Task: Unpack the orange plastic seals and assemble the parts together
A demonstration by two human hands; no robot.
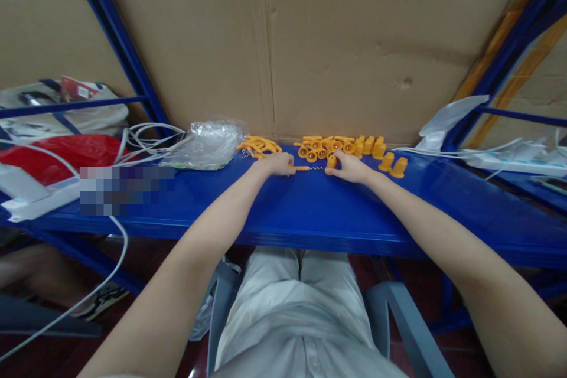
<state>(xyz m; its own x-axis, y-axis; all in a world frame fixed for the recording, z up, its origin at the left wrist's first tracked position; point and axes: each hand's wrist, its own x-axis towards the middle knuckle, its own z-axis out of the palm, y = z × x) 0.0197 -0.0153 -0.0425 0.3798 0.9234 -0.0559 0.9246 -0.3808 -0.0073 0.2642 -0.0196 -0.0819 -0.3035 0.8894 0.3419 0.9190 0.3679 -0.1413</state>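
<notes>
My left hand [280, 164] is closed on an orange ridged, screw-like rod [302, 169] that points to the right. From the rod's right end a thin metal spring [316, 168] stretches toward my other hand. My right hand [351, 166] pinches an orange hollow plastic cap [331, 161] between thumb and fingers, a short way right of the spring. Behind my left hand lies a pile of curved orange plastic parts [261, 145] with small metal springs [246, 153] at its edge. Several orange funnel-shaped parts [312, 155] lie with open ends facing me, behind both hands.
More orange caps [398, 168] stand right of my right hand on the blue table [283, 207]. Clear plastic bags [204, 144], white cables [150, 130] and a red bag [62, 156] lie to the left. A cardboard wall [332, 41] rises behind. Another person's leg [39, 271] shows lower left.
</notes>
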